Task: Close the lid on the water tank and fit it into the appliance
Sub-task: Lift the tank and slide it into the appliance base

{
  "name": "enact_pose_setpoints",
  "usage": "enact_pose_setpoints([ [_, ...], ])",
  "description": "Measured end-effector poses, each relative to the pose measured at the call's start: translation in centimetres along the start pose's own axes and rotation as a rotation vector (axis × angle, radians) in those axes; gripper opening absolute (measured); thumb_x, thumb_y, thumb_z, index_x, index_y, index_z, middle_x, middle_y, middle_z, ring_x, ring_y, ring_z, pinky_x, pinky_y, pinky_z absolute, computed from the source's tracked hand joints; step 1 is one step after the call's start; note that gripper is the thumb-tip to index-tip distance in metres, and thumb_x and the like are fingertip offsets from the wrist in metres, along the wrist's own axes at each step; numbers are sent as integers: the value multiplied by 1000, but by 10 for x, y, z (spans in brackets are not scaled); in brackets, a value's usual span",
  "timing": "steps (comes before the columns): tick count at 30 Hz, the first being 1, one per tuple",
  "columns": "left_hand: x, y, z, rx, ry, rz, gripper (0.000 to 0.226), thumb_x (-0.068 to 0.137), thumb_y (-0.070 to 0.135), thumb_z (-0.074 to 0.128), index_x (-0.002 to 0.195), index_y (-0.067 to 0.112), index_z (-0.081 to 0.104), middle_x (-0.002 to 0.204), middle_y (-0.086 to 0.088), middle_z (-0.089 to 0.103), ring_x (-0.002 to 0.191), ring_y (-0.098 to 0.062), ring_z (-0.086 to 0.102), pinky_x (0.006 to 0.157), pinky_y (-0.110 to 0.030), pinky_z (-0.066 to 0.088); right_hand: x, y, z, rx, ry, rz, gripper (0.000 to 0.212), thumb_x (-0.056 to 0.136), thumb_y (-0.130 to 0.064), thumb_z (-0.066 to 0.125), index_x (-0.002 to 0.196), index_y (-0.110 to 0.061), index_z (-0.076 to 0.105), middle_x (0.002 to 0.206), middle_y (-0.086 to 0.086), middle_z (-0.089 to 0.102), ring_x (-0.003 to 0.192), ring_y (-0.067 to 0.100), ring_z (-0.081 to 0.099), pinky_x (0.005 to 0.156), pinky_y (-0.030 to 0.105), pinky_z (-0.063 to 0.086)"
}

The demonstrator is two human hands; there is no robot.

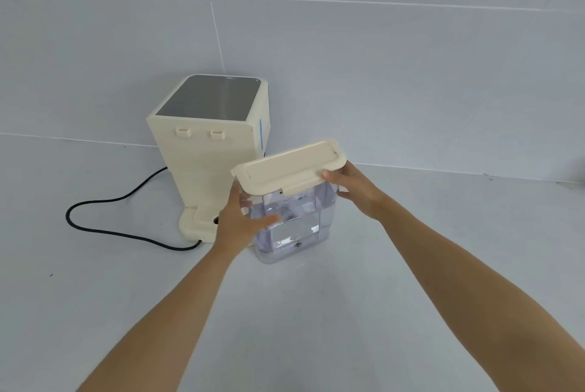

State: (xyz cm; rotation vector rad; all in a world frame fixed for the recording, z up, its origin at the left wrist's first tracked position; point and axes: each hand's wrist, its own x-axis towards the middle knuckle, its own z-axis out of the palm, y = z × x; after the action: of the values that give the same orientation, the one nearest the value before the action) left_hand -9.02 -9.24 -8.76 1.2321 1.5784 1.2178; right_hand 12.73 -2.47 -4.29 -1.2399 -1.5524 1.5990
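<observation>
Grey tabletop (316, 312), grey tiled wall (380, 59)

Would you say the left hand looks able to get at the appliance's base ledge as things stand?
Probably yes. The left hand grips the water tank right beside the base ledge, with nothing between them, but it would have to let go of the tank first.

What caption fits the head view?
Both hands, left and right, hold the lidded tank beside the appliance.
</observation>
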Motion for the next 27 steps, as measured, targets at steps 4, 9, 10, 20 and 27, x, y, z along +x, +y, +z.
enact_pose_setpoints([
  [4,9,-1,-12,-3,-104,-31,92,31,41,79,116,30,44,103,8,52,98,-16,51,73,-23,46,-5,14,1,-82,33,1,85,60,-31,74,129,-21,26,135,-7,32,125,12,32,98,29,34],
  [9,9,1,-16,30,-147,-18,88,32,41,79,111,30,43,111,-5,52,98,-15,53,74,-22,46,-6,23,6,-93,43,-18,74,69,0,72,118,-13,18,130,-6,23,124,8,24,96,28,31],
  [10,9,1,-16,32,-143,-17,87,31,42,79,110,30,44,110,-5,53,99,-16,53,74,-23,47,-6,23,8,-85,70,-35,72,68,2,72,116,-12,20,130,-4,24,123,8,25,95,27,31],
  [20,1,6,-29,44,-137,14,77,42,30,85,108,37,45,112,-7,55,101,-15,53,71,-17,46,-9,29,19,-22,159,-145,80,56,3,79,123,-14,38,126,3,49,118,18,48,81,20,50],
  [27,0,36,-76,124,-85,154,60,46,28,86,91,42,49,92,3,59,84,-5,57,62,-2,45,-18,-12,49,-24,206,-246,79,54,-7,84,120,-20,42,114,-7,52,106,10,49,88,23,43],
])
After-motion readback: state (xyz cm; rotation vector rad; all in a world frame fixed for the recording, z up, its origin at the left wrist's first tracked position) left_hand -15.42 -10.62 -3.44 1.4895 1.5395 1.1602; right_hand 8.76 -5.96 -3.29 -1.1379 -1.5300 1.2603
